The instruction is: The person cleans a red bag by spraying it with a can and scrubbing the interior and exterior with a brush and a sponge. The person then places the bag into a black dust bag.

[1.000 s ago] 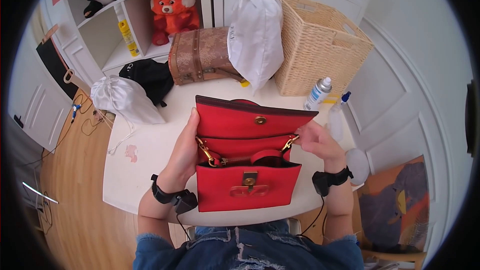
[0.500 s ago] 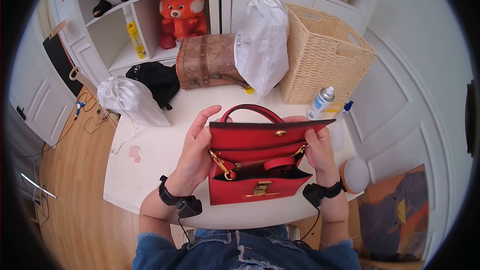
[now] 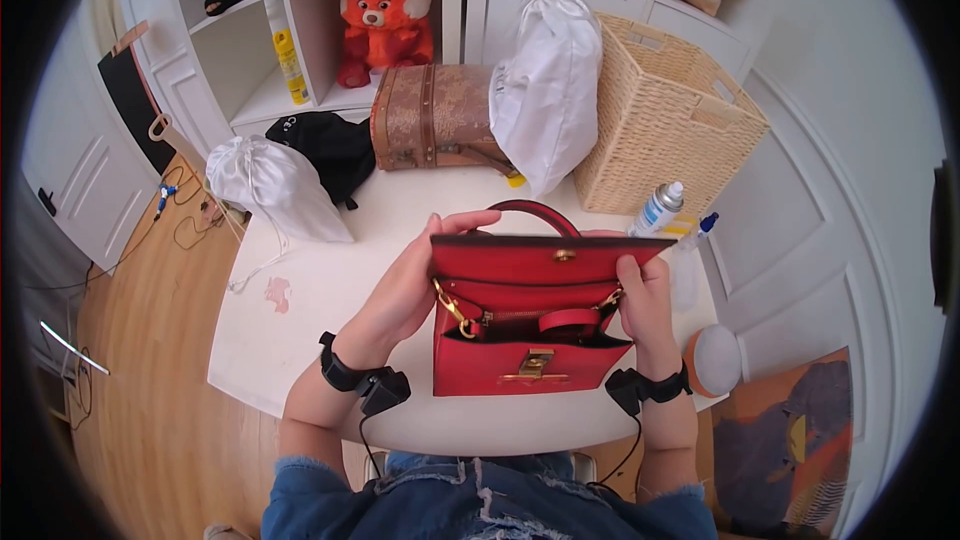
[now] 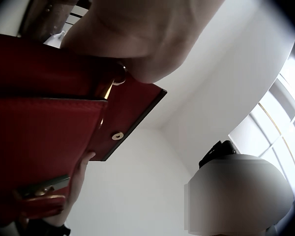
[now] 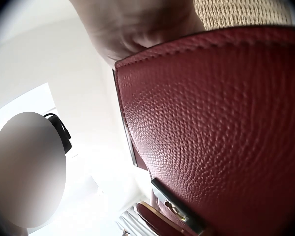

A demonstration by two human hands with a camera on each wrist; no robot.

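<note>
A red leather handbag (image 3: 478,368) is held up in front of the body, its flap (image 3: 500,260) raised and its mouth gaping. Inside lies a red strap (image 3: 570,320), and gold clasps show at both ends of the opening. The left hand (image 3: 403,285) grips the bag's left side, fingers reaching behind the flap toward the top handle (image 3: 548,212). On the other side the right hand (image 3: 648,308) pinches the flap's corner, thumb in front and fingers behind, mostly hidden. In the right wrist view, the grained front panel (image 5: 211,108) fills much of the frame above a metal lock plate (image 5: 177,206).
On the white table (image 3: 300,340) stand a white drawstring bag (image 3: 275,190), a black cloth bag (image 3: 325,155), a brown trunk-like case (image 3: 430,115), a taller white drawstring bag (image 3: 545,90), a wicker basket (image 3: 670,120) and a spray can (image 3: 657,210).
The handbag has tilted and shifted right, so its opening shows more and the handle has come into view. The right hand moved from the right clasp to the flap's corner.
</note>
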